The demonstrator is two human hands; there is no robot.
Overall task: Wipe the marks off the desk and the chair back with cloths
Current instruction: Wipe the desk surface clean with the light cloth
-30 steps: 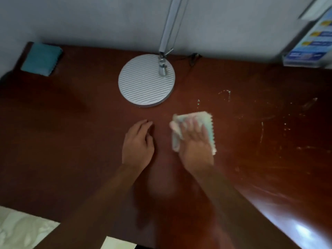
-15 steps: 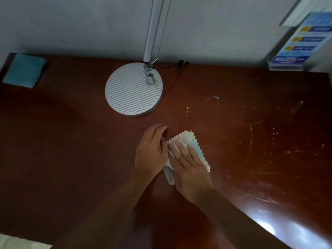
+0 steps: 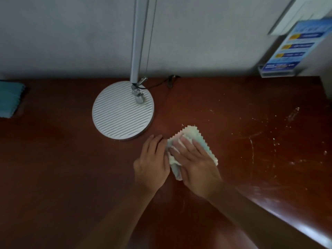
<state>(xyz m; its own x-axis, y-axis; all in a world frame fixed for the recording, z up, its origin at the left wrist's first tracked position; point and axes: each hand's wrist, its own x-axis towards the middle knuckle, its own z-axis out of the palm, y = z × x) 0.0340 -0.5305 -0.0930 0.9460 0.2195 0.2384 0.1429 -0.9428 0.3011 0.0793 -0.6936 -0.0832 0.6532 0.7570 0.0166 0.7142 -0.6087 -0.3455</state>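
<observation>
Now the right hand (image 3: 195, 164) presses flat, fingers straight, on the pale cloth (image 3: 193, 136) lying mid-counter (image 3: 71, 168), probably to rub marks; the left hand (image 3: 152, 162) rests beside it, relaxed, perhaps steadying.

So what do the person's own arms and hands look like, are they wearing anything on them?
Nothing is worn as far as the view shows. The left hand and right hand are bare: no gloves, and no rings or watch that I can see. Both forearms are bare too, with no sleeve visible up to the picture's lower edge. The light is dim, so fine detail is hard to tell.
</observation>
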